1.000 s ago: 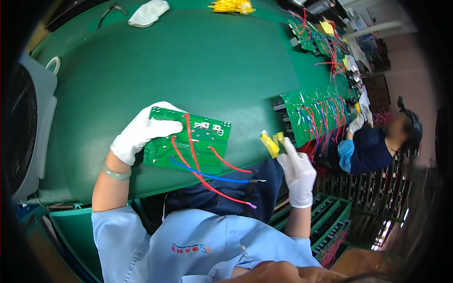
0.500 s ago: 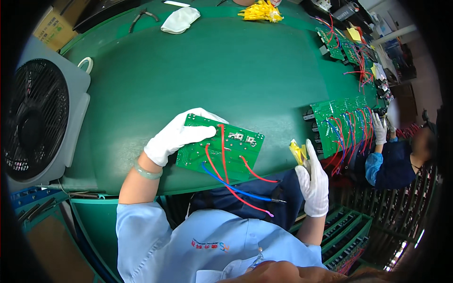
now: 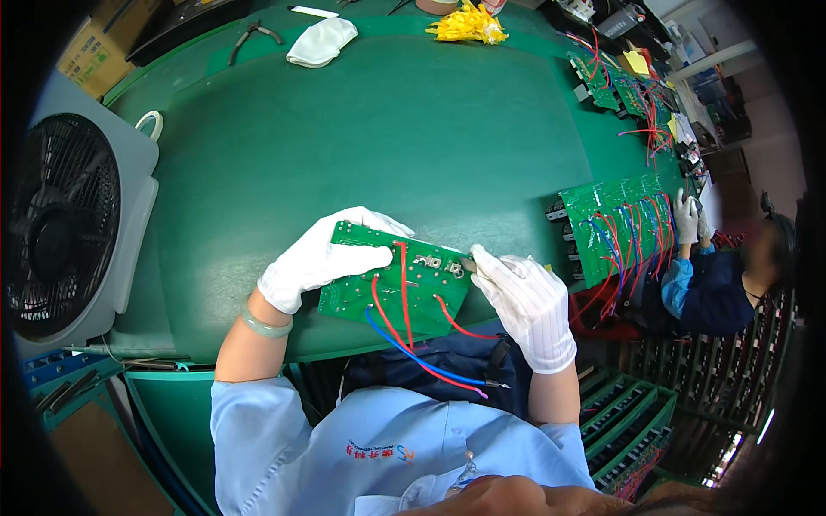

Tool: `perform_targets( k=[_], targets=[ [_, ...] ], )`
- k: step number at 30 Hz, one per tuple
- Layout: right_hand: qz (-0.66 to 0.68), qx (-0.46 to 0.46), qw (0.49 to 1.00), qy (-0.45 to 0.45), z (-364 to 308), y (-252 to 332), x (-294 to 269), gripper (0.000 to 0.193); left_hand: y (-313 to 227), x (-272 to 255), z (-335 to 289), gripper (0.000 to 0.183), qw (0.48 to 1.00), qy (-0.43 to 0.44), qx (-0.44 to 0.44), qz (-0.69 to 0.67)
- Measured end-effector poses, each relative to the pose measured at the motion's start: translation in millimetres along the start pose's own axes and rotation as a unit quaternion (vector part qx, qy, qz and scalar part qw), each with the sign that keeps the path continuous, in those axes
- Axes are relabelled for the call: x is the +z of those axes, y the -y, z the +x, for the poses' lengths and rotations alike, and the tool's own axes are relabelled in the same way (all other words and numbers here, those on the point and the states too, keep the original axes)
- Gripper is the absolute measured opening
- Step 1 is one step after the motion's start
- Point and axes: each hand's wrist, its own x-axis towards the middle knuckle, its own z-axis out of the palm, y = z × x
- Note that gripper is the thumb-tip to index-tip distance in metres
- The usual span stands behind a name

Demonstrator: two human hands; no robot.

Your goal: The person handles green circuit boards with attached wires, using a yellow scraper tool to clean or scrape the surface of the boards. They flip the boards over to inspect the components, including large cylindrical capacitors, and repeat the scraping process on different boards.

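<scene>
My left hand (image 3: 314, 262), in a white glove, grips the upper left of a green circuit board (image 3: 344, 297), its thumb flat on the face. The board is tilted above the table's near edge. Red wires (image 3: 406, 297) and one blue wire (image 3: 430, 346) hang from it toward my lap. At the board's right edge is my gloved right hand (image 3: 527, 305), fingers pinched together. A small dark piece (image 3: 469, 265) shows at its fingertips, too small to name. Whether it touches the board I cannot tell.
A grey fan (image 3: 77, 224) stands at left. Pliers (image 3: 254, 39), a white cloth (image 3: 322, 43) and a yellow bundle (image 3: 469, 24) lie at the far side. On the right are wired boards (image 3: 602, 228) and a co-worker's gloved hand (image 3: 686, 217).
My right hand has moved left to the board's edge, and the yellow piece it held is no longer plainly visible. My left hand still grips the board, which has barely shifted.
</scene>
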Motion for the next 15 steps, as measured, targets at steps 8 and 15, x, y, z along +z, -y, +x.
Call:
perform_targets(
  k=[8, 15],
  targets=[
    [-0.014, 0.105, 0.990, -0.093, 11.6, -3.9, 6.3, 0.036, 0.4, -2.0, -1.3, 0.026, 1.000, 0.017, 0.016, 0.013],
    [0.133, 0.174, 0.974, -0.053, -0.2, 5.4, 17.6, 0.038, 3.7, -2.5, 2.3, 0.085, 0.999, 0.018, 0.028, -0.003]
  ],
)
